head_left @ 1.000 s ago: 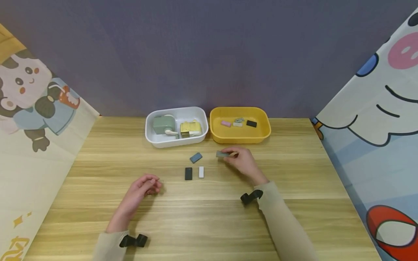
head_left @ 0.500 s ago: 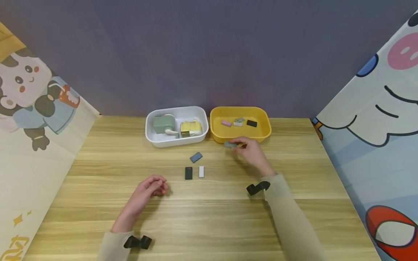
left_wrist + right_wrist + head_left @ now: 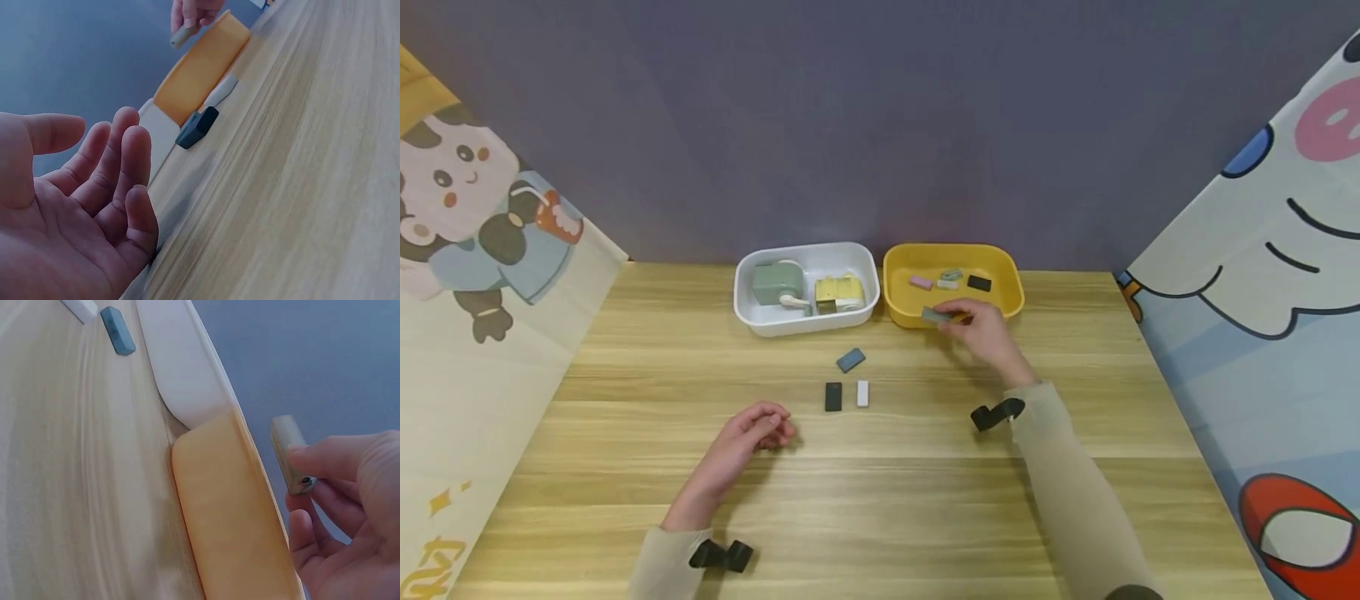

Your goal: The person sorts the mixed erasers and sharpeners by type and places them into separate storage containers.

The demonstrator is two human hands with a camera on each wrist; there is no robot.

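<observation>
My right hand (image 3: 985,332) pinches a small grey-green block (image 3: 289,453) between thumb and fingers. It holds the block above the front rim of the yellow basin (image 3: 953,320); the right wrist view shows a small dark spot at the block's end. Inside that basin lie a pink block (image 3: 921,283), a whitish block (image 3: 947,285), a grey-green piece (image 3: 951,274) and a black block (image 3: 979,283). My left hand (image 3: 748,437) hovers over the table with loosely curled fingers and holds nothing. Nearest to it are a black block (image 3: 833,397), a white block (image 3: 862,393) and a blue-grey block (image 3: 851,360).
Left of the yellow basin and close against it stands a white basin (image 3: 775,327). It holds a green box-like object with a pale handle (image 3: 777,284) and a yellow object (image 3: 839,292). A dark wall (image 3: 880,125) rises behind the wooden table (image 3: 880,517).
My right hand has carried the grey-green block away from me and slightly right, from the table in front of the basins to the yellow basin's rim. My left hand has drifted slightly right.
</observation>
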